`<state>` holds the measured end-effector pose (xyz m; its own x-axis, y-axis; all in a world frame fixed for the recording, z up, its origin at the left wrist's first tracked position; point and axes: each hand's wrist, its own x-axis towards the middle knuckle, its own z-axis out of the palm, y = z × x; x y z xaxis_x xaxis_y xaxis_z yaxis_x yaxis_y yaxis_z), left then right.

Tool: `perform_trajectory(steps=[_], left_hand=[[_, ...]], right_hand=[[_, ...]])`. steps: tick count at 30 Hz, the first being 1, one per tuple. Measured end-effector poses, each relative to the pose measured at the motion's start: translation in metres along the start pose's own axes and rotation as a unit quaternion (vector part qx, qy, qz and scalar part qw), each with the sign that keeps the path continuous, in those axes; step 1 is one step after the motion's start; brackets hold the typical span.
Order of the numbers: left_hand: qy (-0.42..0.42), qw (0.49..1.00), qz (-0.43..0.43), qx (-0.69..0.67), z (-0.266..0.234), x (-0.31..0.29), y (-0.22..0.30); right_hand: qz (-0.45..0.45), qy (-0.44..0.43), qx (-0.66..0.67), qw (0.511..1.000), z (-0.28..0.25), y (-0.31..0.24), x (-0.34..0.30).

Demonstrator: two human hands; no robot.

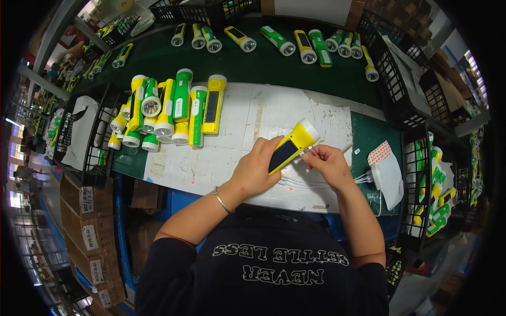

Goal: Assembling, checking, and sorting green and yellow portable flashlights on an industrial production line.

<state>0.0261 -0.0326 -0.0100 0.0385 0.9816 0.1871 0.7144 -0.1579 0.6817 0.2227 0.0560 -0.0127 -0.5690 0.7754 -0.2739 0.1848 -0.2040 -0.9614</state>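
My left hand (258, 166) is wrapped round a yellow flashlight (287, 149) with a white head and a dark panel along its body. It is held tilted above the white board, head pointing up and to the right. Against the flashlight's right side, my right hand (329, 164) has its fingertips pinched together. Something small and thin is between them, too small to make out. Below the hands, several thin white cables (308, 184) lie on the board, running right to a white box-like thing (377, 174).
A pile of yellow and green flashlights (182, 100) lies on the board's left part. More flashlights (305, 47) lie along the far green surface. Black crates stand left (97, 139) and right (408, 184); the right one holds flashlights. White paper with red dots (387, 184) lies near it.
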Motion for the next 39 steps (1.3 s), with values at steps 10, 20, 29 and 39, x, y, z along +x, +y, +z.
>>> perform_trajectory(steps=[10,20,29,39], left_hand=[[0.032,0.908,-0.135,-0.396,0.015,0.016,-0.014],[0.184,0.912,-0.126,0.343,-0.049,0.047,-0.062],[0.033,0.953,-0.246,-0.175,-0.044,0.082,-0.094],[-0.091,0.625,-0.324,-0.704,-0.001,0.051,-0.021]], right_hand=[[-0.079,0.065,-0.273,0.956,0.017,-0.039,-0.034],[-0.179,0.418,-0.142,0.879,-0.172,-0.008,-0.088],[0.218,0.458,-0.545,0.668,-0.334,-0.005,-0.210],[0.004,0.525,-0.499,0.689,-0.242,-0.051,-0.159]])
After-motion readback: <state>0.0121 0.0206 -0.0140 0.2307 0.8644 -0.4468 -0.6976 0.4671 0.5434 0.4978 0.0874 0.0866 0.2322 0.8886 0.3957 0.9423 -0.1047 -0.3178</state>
